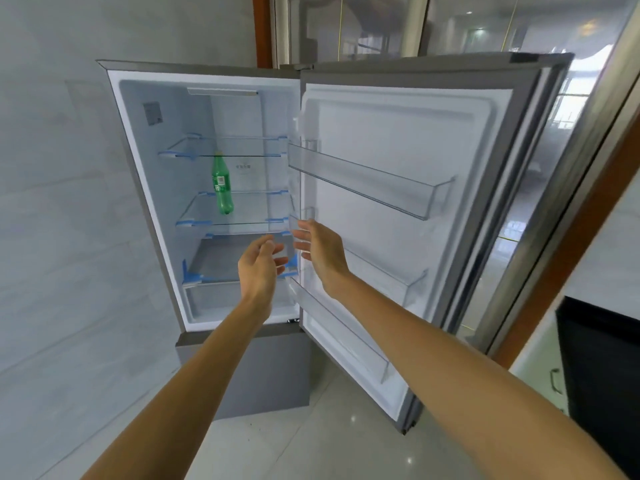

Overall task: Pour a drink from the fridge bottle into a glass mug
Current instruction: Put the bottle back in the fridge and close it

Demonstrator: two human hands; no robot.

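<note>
A green plastic bottle (221, 183) stands upright on the middle glass shelf (239, 223) of the open fridge (138, 168). My left hand (260, 265) is stretched out in front of the lower compartment, fingers apart and holding nothing, well below and right of the bottle. My right hand (320, 249) hovers beside it near the hinge side, also open and holding nothing. No glass mug is in view.
The fridge door (415, 140) is swung wide to the right, its clear door bins (374, 181) holding nothing. A tiled wall runs along the left. A dark appliance and pale counter (602, 358) sit at the right edge. Glossy floor tiles lie below.
</note>
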